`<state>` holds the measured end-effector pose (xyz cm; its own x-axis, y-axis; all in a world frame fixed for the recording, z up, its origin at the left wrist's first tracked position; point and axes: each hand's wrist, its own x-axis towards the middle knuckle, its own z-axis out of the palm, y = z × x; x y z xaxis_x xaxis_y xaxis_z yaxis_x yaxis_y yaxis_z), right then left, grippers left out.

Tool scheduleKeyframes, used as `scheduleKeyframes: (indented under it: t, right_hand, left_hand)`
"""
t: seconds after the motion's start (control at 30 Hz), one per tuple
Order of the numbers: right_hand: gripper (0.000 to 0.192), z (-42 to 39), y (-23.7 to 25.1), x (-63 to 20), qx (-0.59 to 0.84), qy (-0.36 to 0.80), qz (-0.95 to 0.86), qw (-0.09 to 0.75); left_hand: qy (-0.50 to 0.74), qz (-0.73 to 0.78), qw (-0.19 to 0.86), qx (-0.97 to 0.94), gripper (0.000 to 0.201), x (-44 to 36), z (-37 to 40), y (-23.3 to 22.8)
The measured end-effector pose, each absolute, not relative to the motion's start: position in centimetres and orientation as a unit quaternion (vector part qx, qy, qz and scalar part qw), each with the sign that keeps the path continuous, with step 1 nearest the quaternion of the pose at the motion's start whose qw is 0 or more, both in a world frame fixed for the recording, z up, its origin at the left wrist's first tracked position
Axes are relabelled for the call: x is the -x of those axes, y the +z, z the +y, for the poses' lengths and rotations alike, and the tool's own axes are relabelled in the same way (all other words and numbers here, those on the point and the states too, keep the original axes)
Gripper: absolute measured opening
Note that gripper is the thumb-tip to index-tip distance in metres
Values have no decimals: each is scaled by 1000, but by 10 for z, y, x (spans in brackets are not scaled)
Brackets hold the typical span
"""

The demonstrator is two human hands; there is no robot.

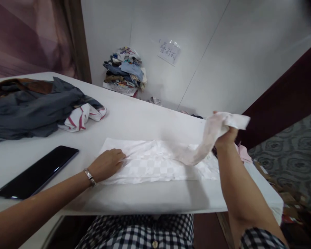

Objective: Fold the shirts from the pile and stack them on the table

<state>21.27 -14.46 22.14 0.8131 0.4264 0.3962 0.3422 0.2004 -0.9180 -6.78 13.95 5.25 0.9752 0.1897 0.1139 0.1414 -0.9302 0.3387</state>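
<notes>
A white cloth with a faint checked weave lies flat on the white table in front of me. My left hand presses flat on its left part, fingers spread over the fabric. My right hand grips the cloth's right end, lifted above the table and blurred, so that end hangs in a folded strip down to the flat part. A metal bracelet circles my left wrist.
A black phone lies at the table's left front. A pile of grey and red-striped clothes sits at the far left. Folded clothes are stacked on the floor by the wall. A pink item rests near the table's right edge.
</notes>
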Motion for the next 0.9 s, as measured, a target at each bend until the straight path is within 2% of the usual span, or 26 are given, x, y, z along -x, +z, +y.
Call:
scheduleKeyframes:
  t: [0.1, 0.23, 0.33, 0.43, 0.53, 0.63, 0.7, 0.8, 0.9]
  right_hand:
    - [38, -81, 208, -195, 662, 169, -345, 643]
    - [52, -22, 180, -169, 690, 303, -451, 478]
    - [61, -18, 165, -171, 695, 289, -481, 450]
    - [46, -45, 153, -197, 723, 229, -437, 484]
    - [33, -90, 138, -229, 783, 165, -338, 495]
    - [24, -139, 118, -252, 831, 106, -225, 498]
    - [20, -168, 104, -260, 851, 78, -164, 492]
    - [16, -199, 87, -267, 869, 55, -109, 480]
    - [18, -213, 74, -271, 878, 52, -82, 469]
  left_hand:
    - [96, 115, 259, -954, 35, 62, 133, 59]
    - [59, 203, 557, -803, 57, 47, 122, 70]
    - [17, 227, 715, -661, 71, 39, 123, 69]
    - [4, 246, 739, -627, 61, 38, 126, 62]
    - [15, 254, 730, -634, 46, 40, 126, 59]
    - [39, 275, 665, -693, 45, 41, 129, 67]
    - [71, 294, 544, -782, 45, 41, 138, 75]
    - [116, 317, 303, -891, 48, 38, 160, 83]
    - [106, 318, 182, -924, 59, 26, 179, 79]
